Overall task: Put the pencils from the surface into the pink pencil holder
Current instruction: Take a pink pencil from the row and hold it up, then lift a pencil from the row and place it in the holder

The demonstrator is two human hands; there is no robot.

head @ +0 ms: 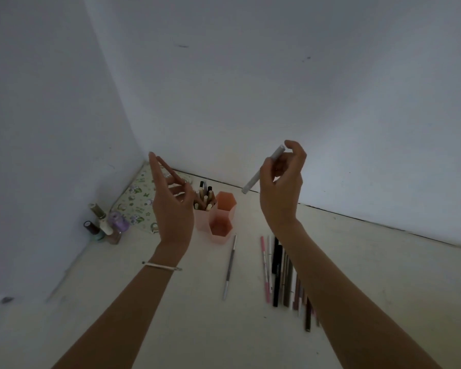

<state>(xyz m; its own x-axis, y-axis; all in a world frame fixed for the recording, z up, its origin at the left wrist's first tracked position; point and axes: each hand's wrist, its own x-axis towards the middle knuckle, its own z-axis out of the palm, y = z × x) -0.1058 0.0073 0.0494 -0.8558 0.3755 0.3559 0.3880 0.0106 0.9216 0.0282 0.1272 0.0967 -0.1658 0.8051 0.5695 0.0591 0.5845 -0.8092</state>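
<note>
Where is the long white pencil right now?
In the head view, the long white pencil is up in the air, pinched in the right hand, above and right of the pink hexagonal plastic pencil holder.

Dim, bluish, soft indoor light; wide-angle bending at the edges.

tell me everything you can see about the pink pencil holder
The pink pencil holder is three joined hexagonal cups of seemingly translucent pink plastic, standing upright on the pale surface near the wall corner. The left cup holds several pencils standing on end; the other two look empty. The left hand, holding a brown pencil, overlaps its left edge in view; contact cannot be told.
</note>
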